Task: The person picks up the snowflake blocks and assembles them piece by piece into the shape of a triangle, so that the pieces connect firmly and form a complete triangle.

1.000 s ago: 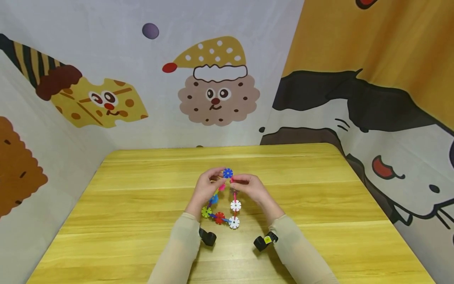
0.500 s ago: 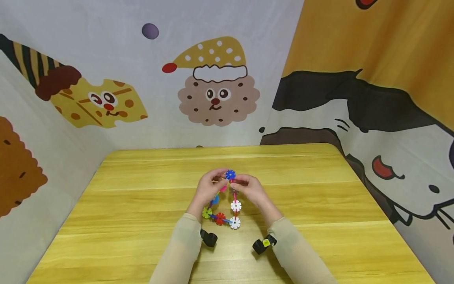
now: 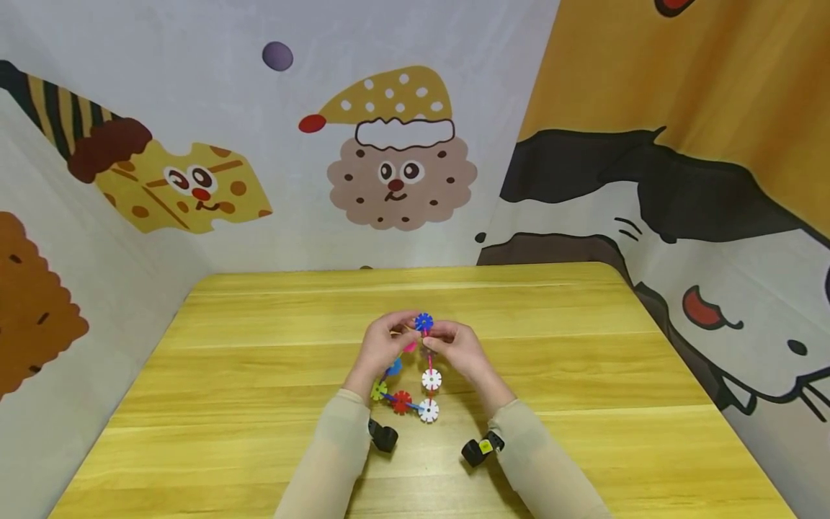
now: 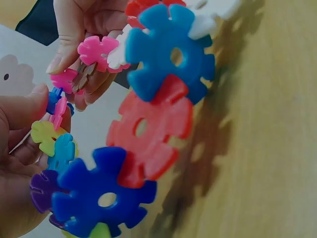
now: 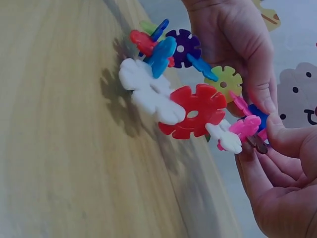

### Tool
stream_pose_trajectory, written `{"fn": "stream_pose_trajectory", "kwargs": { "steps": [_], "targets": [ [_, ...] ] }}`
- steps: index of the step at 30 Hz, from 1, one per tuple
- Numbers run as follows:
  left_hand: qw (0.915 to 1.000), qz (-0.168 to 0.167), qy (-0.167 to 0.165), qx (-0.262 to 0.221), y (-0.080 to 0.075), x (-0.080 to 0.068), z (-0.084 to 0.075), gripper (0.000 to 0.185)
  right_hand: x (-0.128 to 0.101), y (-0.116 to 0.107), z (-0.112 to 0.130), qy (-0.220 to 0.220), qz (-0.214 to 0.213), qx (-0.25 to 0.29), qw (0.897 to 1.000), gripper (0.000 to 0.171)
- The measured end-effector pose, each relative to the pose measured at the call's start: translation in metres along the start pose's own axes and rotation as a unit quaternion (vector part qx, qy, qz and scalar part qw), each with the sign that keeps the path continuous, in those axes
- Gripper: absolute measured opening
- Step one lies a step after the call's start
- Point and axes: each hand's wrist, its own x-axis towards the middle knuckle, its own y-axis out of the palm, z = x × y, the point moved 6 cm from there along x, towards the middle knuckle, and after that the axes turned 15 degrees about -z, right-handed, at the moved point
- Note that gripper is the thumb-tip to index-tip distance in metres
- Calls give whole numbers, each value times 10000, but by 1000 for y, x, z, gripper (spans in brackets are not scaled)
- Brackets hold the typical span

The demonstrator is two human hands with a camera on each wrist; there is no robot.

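Note:
A ring of notched plastic snowflake discs hangs between both hands, just above the table. In the head view, my left hand (image 3: 381, 349) pinches the dark blue disc (image 3: 424, 322) at the top of the ring. My right hand (image 3: 462, 349) pinches the chain right beside it, at a pink disc and the brown disc (image 5: 257, 144). The blue disc meets a pink one between the thumbs; how deep their slots sit is hidden by fingers. Lower in the ring are a red disc (image 3: 402, 402), a white disc (image 3: 429, 411) and a yellow-green disc (image 3: 379, 391).
The wood-grain table (image 3: 259, 432) spreads around the hands. Behind it hangs a cartoon-printed cloth (image 3: 402, 180). Black wrist cameras, the left camera (image 3: 384, 437) and the right camera (image 3: 478, 450), stick out below the wrists near the tabletop.
My left hand has moved slightly right with the blue disc, closing the gap to the pink disc at my right fingertips. Both hands and the ring have dropped a little.

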Motion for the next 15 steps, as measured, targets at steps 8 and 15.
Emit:
{"fn": "stream_pose_trajectory", "kwargs": {
  "steps": [8,15],
  "targets": [
    [9999,-71,-108,8,2,0,0,35,6,-4,1,-87,-144,67,9998,25],
    [9996,-87,-241,108,1,3,-3,34,12,-5,-3,171,189,129,9996,29]
  ]
}}
